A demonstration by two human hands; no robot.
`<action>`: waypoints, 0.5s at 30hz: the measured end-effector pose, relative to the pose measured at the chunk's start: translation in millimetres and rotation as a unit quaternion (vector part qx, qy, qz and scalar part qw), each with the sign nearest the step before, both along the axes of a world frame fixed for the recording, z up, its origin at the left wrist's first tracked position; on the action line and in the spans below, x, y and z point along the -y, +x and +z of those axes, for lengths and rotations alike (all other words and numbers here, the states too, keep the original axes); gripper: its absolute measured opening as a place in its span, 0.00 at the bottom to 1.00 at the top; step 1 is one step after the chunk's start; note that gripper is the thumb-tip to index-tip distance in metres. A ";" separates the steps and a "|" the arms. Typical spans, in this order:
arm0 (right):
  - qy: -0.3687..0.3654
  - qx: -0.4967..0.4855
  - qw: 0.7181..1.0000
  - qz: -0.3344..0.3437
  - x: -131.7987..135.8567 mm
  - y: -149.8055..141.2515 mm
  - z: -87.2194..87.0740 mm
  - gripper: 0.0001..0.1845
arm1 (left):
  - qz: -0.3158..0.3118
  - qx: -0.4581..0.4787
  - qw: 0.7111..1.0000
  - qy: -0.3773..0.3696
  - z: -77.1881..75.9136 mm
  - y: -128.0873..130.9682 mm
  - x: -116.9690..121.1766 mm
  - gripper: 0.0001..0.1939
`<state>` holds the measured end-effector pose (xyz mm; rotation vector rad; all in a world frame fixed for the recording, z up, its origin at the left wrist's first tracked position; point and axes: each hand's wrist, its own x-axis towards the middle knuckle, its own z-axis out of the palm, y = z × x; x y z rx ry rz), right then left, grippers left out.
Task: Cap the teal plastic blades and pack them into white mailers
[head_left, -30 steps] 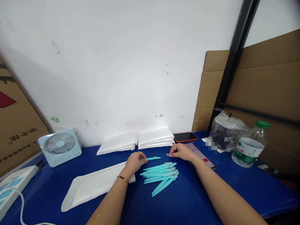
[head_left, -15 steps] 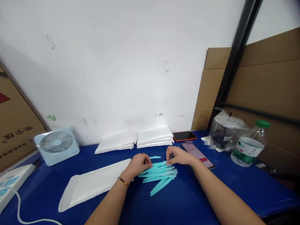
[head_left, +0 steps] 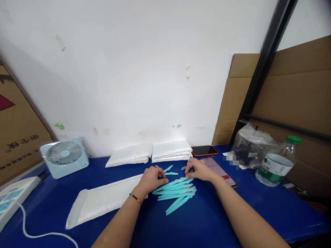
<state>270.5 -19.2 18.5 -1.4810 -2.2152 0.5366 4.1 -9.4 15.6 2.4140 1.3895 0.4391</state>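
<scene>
Head view: the left hand (head_left: 150, 179) and right hand (head_left: 198, 169) have bent fingers, razors (head_left: 174, 191) lying between and just below their tips; whether either grips anything, I cannot tell.

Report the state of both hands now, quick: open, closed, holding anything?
Left hand: fingers curled beside the turquoise sticks; whether it holds one cannot be told.
Right hand: fingers bent close to the turquoise sticks; any grip cannot be told.

We have two bare forearms, left (head_left: 120, 218) and right (head_left: 241, 206), along the frame's lower edge. Left wrist, lower centre: thin dark bracelet (head_left: 136, 198), gold-coloured section. Left hand (head_left: 150, 179), mid-frame: slim gold-coloured ring (head_left: 156, 167). Right hand (head_left: 198, 170): bare.
</scene>
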 end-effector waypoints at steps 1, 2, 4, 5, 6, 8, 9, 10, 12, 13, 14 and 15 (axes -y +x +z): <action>-0.002 0.004 1.000 0.012 1.5 -4.9 -0.6 0.11 | -0.015 -0.004 1.000 -0.011 -1.8 1.7 0.8 0.13; -0.004 0.007 1.000 0.022 2.8 -9.8 -1.2 0.11 | -0.025 -0.007 0.999 -0.023 -3.6 3.2 1.3 0.13; -0.008 0.013 0.999 0.037 4.9 -18.8 -1.6 0.12 | -0.034 -0.010 0.998 -0.045 -6.3 5.3 2.1 0.11; -0.009 0.016 0.999 0.043 5.6 -22.4 -1.6 0.11 | -0.038 -0.010 0.998 -0.053 -6.7 6.1 2.5 0.11; -0.010 0.017 0.999 0.046 6.0 -25.1 -1.5 0.11 | -0.041 -0.010 0.997 -0.057 -6.5 6.8 3.2 0.10; -0.010 0.016 0.999 0.050 5.8 -27.8 -1.4 0.10 | -0.051 -0.016 0.997 -0.051 -3.7 8.4 5.0 0.09; -0.010 0.014 0.999 0.052 5.2 -27.6 -1.6 0.10 | -0.054 -0.022 0.997 -0.041 -1.6 9.0 5.9 0.09; -0.008 0.012 0.999 0.050 4.2 -26.4 -1.9 0.10 | -0.051 -0.028 0.998 -0.026 0.8 9.5 6.6 0.09; 0.001 0.009 0.999 0.034 1.5 -20.7 -2.9 0.09 | -0.030 -0.042 0.999 0.009 5.1 8.9 6.7 0.08; 0.007 0.009 1.000 0.016 -0.1 -16.6 -3.3 0.09 | -0.015 -0.048 0.998 0.023 6.6 7.8 6.0 0.08; 0.015 0.010 1.000 -0.008 -1.5 -11.9 -3.3 0.09 | 0.003 -0.052 0.998 0.032 7.4 6.1 5.0 0.08; 0.022 0.012 0.999 -0.032 -2.5 -7.2 -2.8 0.09 | 0.022 -0.054 0.998 0.038 7.5 4.1 3.8 0.08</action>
